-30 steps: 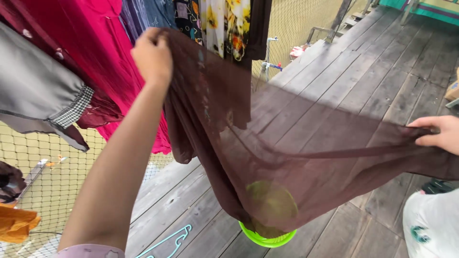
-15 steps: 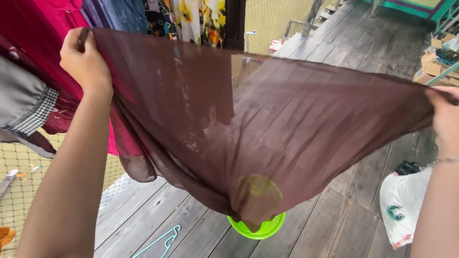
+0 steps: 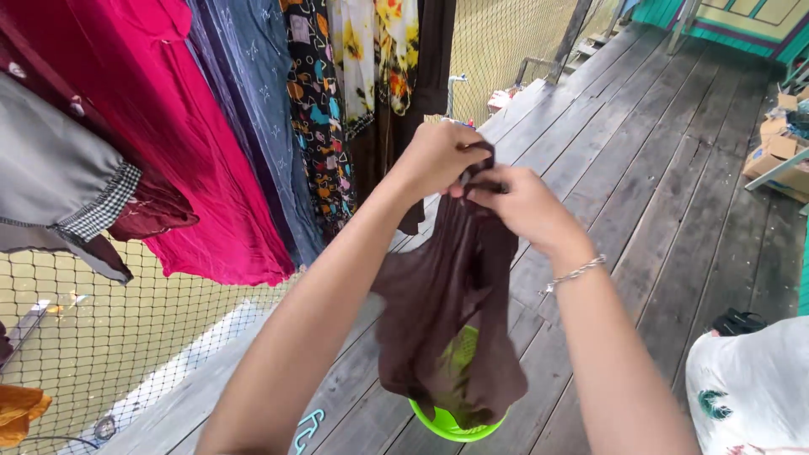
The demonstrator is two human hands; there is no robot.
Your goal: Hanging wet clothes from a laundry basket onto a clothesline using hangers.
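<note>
A thin dark brown cloth [image 3: 455,295] hangs folded in front of me, its top corners pinched together. My left hand [image 3: 438,156] grips the top of it from the left. My right hand [image 3: 522,202], with a silver bracelet on the wrist, meets the left and holds the same top edge. The cloth's lower end dangles over a bright green basin [image 3: 451,421] on the wooden deck.
Hanging clothes fill the left: a grey garment [image 3: 59,185], a magenta one [image 3: 185,143], a blue one [image 3: 253,101] and floral prints [image 3: 354,67]. A net fence [image 3: 109,337] runs below them. A light blue hanger [image 3: 308,430] lies on the planks. A white sack [image 3: 750,388] sits at right, cardboard boxes [image 3: 779,143] far right.
The cloth was stretched wide between both hands. My hands have now come together at the centre, so the cloth hangs folded and narrow.
</note>
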